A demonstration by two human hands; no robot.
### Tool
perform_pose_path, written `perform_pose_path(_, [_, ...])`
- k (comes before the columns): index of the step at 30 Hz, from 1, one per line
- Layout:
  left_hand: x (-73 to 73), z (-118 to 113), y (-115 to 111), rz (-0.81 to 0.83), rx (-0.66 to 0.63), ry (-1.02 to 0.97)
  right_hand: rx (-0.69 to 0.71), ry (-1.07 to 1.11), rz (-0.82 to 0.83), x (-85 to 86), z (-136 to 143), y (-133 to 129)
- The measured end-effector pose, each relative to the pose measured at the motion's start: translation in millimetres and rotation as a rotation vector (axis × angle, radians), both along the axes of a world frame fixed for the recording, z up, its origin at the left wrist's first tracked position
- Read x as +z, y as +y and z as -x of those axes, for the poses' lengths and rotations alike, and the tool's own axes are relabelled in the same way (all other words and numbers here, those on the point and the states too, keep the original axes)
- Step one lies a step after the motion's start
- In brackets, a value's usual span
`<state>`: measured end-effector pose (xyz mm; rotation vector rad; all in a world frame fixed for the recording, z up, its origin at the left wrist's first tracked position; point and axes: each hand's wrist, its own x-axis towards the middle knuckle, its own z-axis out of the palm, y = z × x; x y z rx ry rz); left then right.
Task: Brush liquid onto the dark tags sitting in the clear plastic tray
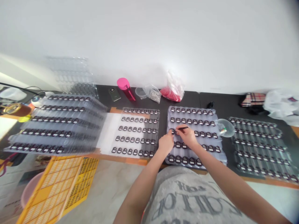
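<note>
Rows of small black parts with white labels sit in a stacked clear tray (195, 114) in front of me. My left hand (166, 142) rests at the left edge of this tray, its fingers touching a black part (173, 131) in the third row. Just to the right, my right hand (187, 135) pinches a thin dark tool (183, 128) like a tweezer or pen, its tip hidden near the same row. Left of them, another tray (140, 124) of similar black parts lies partly over a white sheet (106, 133).
A tall stack of filled trays (91, 124) stands at left, another tray (259, 140) at right. Behind are a phone (114, 94), a pink-lidded bottle (126, 88), bags (173, 90) and a round container (226, 128). A yellow crate (58, 183) is below left.
</note>
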<state>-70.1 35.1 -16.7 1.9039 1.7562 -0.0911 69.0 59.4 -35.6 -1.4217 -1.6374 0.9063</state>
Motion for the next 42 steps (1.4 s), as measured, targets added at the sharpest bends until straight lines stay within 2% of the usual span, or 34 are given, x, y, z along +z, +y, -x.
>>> perform_pose_path(7, [0.5, -1, 0, 0.003, 0.008, 0.003, 0.018, -0.033, -0.022, 2.9, 1, 1])
perform_pose_path(17, [-2.3, 0, 0, -0.019, 0.019, -0.022, -0.045, 0.023, 0.064, -0.1, 1, -1])
perform_pose_path(24, [-1.7, 0, 0, -0.014, 0.016, -0.019, 0.063, -0.068, -0.109, 3.4, 2, 1])
perform_pose_path(32, [-1.5, -1, -1, -0.010, 0.020, -0.010, 0.109, -0.137, -0.196, 9.8, 2, 1])
perform_pose_path(38, [-1.5, -1, -2, -0.018, 0.033, -0.008, 0.092, -0.140, -0.197, 10.6, 2, 2])
perform_pose_path(42, [0.4, -1, -2, -0.003, 0.033, -0.006, 0.066, -0.125, -0.138, 7.4, 2, 1])
